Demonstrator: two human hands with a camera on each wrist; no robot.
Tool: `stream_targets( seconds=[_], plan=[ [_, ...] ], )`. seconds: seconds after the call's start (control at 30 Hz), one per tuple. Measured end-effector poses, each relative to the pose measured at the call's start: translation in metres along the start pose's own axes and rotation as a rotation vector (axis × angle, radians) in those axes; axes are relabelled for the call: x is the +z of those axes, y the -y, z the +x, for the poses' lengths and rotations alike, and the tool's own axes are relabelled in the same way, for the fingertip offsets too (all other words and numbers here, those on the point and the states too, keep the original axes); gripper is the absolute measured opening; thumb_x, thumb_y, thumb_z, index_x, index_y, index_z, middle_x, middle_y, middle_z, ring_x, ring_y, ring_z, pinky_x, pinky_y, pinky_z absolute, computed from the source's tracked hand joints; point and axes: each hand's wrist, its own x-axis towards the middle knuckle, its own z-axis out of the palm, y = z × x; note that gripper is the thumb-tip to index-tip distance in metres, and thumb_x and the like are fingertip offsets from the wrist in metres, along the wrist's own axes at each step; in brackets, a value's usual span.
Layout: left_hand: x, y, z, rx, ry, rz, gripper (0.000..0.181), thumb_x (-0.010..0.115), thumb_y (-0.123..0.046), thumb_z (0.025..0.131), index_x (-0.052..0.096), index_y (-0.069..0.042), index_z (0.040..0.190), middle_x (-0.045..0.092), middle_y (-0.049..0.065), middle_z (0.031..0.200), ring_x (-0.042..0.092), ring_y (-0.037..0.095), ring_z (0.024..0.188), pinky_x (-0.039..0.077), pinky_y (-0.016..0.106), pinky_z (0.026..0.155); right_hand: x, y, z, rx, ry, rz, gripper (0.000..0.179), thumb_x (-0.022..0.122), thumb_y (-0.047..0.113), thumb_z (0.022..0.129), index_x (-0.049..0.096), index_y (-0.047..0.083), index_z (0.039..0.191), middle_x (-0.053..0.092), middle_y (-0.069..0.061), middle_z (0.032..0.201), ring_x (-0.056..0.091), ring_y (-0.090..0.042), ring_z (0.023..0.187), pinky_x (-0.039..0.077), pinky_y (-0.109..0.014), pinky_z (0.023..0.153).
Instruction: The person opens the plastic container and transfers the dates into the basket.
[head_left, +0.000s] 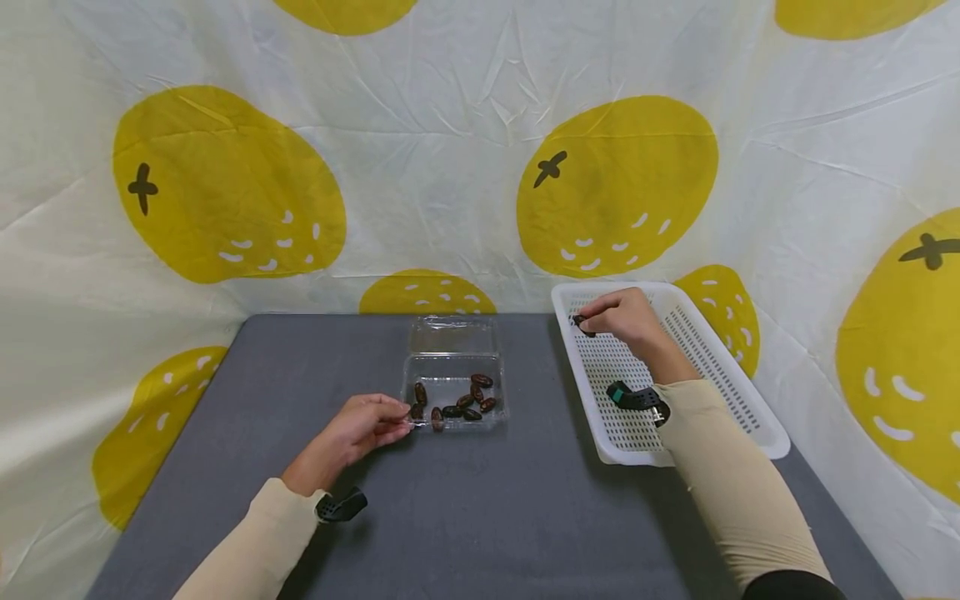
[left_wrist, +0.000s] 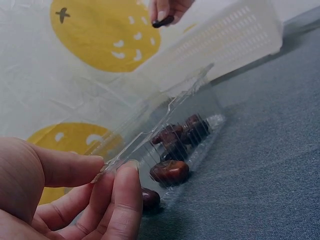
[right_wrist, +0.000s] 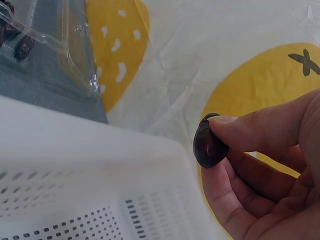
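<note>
A clear plastic clamshell box stands on the table with its lid raised at the back. Several brown dates lie spread over its bottom. My left hand pinches the box's near left corner between thumb and fingers; in the left wrist view the fingertips grip its thin rim. Over the far left part of a white perforated basket, my right hand pinches one dark, glossy date between thumb and fingers. The right wrist view shows that date above the basket's rim.
A grey cloth covers the table. Behind it and along the sides hangs a white sheet printed with yellow fruit shapes. The basket stands at the table's right side, a hand's breadth or more from the box.
</note>
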Motion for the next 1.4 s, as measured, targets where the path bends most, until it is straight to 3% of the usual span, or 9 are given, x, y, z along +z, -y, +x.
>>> stream_targets(
  seconds=[0.2,0.4,0.87,1.07,1.4],
  plan=[
    [0.0,0.0,0.001,0.002,-0.009,-0.001,0.006,0.071,-0.002,0.097,0.07,0.003,0.098,0.073,0.006,0.082,0.073,0.014,0.073,0.065,0.025,0.071,-0.004,-0.007,0.003,0.012,-0.017,-0.024,0.03,0.079,0.009,0.089,0.075,-0.006,0.116,0.081,-0.005,0.096,0.07,-0.01,0.08,0.053,-0.025,0.084],
    [0.002,0.001,0.001,0.006,-0.007,-0.009,0.007,0.073,-0.002,0.095,0.07,0.003,0.098,0.073,0.006,0.084,0.073,0.014,0.074,0.065,0.025,0.072,-0.006,-0.01,0.002,0.007,-0.029,-0.016,0.029,0.078,0.008,0.089,0.075,-0.008,0.114,0.081,-0.006,0.094,0.073,-0.013,0.08,0.061,-0.035,0.086],
    [0.003,0.003,-0.002,0.008,-0.021,-0.014,0.013,0.076,-0.003,0.093,0.071,0.005,0.102,0.073,0.008,0.086,0.073,0.016,0.077,0.066,0.028,0.075,-0.008,-0.023,0.006,0.032,-0.038,-0.029,0.03,0.078,0.006,0.088,0.075,-0.009,0.114,0.081,-0.013,0.1,0.071,-0.012,0.08,0.061,-0.028,0.079],
    [0.003,0.005,-0.001,-0.002,-0.017,-0.014,0.004,0.073,-0.003,0.096,0.07,-0.002,0.093,0.073,0.008,0.087,0.073,0.015,0.077,0.066,0.029,0.077,-0.008,-0.033,0.009,0.059,-0.027,0.013,0.031,0.077,0.006,0.09,0.073,-0.01,0.117,0.081,-0.008,0.098,0.071,-0.01,0.08,0.061,-0.025,0.079],
    [0.003,0.004,0.0,-0.004,-0.025,-0.023,0.012,0.077,-0.005,0.093,0.071,0.004,0.099,0.073,0.009,0.086,0.073,0.016,0.076,0.066,0.029,0.075,-0.01,-0.046,0.017,0.078,-0.039,0.024,0.033,0.077,0.004,0.088,0.072,-0.012,0.117,0.08,0.001,0.087,0.068,-0.006,0.077,0.059,-0.02,0.073]
  ],
)
